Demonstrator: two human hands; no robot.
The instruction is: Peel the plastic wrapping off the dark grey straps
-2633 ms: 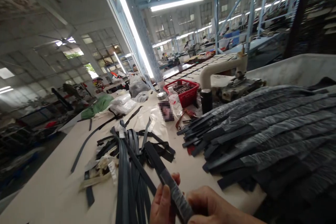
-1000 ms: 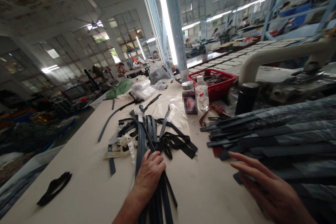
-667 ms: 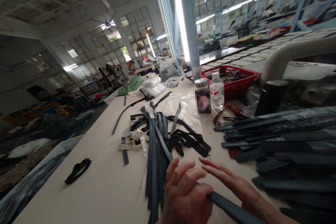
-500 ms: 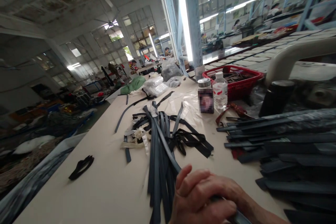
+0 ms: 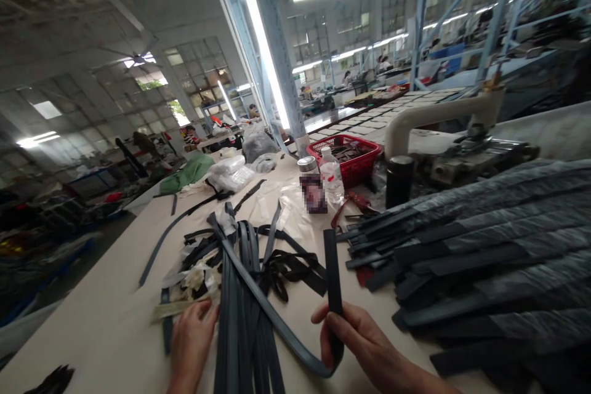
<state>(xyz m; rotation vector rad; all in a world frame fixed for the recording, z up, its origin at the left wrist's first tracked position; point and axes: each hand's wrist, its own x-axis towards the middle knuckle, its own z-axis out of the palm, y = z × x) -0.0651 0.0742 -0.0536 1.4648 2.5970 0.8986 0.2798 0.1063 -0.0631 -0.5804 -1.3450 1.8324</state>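
A long dark grey strap [image 5: 332,265] is pinched in my right hand [image 5: 355,338]; its short free end points up. From there the strap loops down to the left and runs onto a bundle of dark straps [image 5: 240,301] lying lengthwise on the table. My left hand [image 5: 191,335] is on the bundle's left side, fingers curled together, fingertips against a heap of cream and clear scraps [image 5: 198,283]. Whatever those fingers hold, if anything, is hidden. Black strap pieces [image 5: 289,268] lie tangled right of the bundle.
Many plastic-wrapped dark strips [image 5: 484,258] are stacked at right. Behind stand a silver-lidded jar [image 5: 308,164], a clear bottle [image 5: 332,178], a red basket [image 5: 357,169] and a black cylinder [image 5: 399,181] near a machine [image 5: 480,148]. Plastic bags [image 5: 231,175] lie at the back left.
The view has turned right. My left hand has come into sight by the scraps. Before, one hand was closed at the lower front; now my right hand holds the strap's end upright.
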